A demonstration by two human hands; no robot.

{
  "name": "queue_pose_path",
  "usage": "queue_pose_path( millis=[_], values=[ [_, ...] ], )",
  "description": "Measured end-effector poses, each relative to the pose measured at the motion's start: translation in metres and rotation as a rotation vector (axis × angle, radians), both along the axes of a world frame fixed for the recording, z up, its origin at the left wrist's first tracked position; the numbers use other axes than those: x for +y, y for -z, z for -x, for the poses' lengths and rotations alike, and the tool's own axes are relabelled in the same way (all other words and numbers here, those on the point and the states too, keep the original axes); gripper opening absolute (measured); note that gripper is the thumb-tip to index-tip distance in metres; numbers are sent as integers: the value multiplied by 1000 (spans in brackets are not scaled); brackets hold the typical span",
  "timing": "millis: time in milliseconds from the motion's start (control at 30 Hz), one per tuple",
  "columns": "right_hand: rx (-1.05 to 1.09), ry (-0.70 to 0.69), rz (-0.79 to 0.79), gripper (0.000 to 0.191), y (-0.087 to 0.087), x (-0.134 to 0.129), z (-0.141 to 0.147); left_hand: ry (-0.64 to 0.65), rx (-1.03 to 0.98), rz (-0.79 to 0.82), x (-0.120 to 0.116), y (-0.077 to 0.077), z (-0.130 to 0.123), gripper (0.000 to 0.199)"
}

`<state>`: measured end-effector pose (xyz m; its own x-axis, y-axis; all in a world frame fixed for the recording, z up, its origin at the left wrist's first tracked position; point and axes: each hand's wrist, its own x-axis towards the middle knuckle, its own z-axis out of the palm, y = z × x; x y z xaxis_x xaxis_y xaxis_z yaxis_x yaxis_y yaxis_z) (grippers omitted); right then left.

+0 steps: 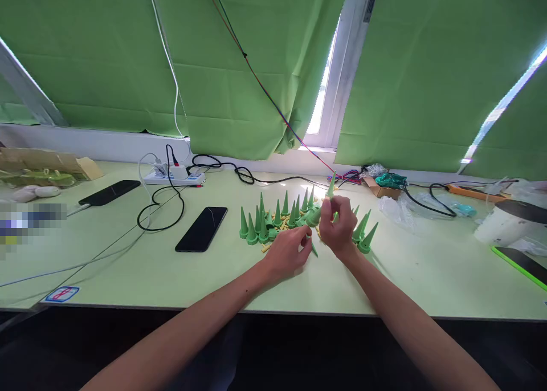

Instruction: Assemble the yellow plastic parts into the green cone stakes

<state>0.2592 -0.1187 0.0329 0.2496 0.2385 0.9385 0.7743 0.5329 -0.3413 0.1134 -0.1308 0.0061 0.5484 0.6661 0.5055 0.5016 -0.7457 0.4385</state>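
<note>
Green pointed cones [251,230] with round ribbed bases stand in a cluster on the table, with small yellow pegs [265,247] scattered among them. My right hand [339,225] is closed around a green cone [331,187], whose tip points up above the fingers. At the cluster's front edge, my left hand [288,249] has its fingertips pinched together; what they hold is too small and covered to make out. Another green piece [314,217] shows between the two hands. Right of my right hand stand more green cones [367,240], partly hidden by it.
A black phone [201,229] lies left of the cones, and another phone [110,192] lies farther left. Behind run a power strip [175,177] and a black cable [243,174]. At right are plastic bags [399,211], a white cylinder [510,223] and a green-edged phone [523,265].
</note>
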Motion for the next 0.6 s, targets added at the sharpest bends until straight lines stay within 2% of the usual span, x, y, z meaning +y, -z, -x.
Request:
queue_pose_path(
  millis=[100, 267, 433, 600],
  values=[
    [-17, -55, 52, 16, 9, -1, -6, -76, -66, 24, 4, 2, 0, 4],
    [28, -101, 194, 22, 9, 3, -11, -117, -40, 58, 6, 1, 0, 8],
    [-87, -209, 305, 27, 13, 2, -4, -133, -106, 81, 7, -1, -1, 26],
    [-174, -296, 349, 27, 15, -2, 5, -143, -57, 79, 7, -5, -1, 8]
  ],
)
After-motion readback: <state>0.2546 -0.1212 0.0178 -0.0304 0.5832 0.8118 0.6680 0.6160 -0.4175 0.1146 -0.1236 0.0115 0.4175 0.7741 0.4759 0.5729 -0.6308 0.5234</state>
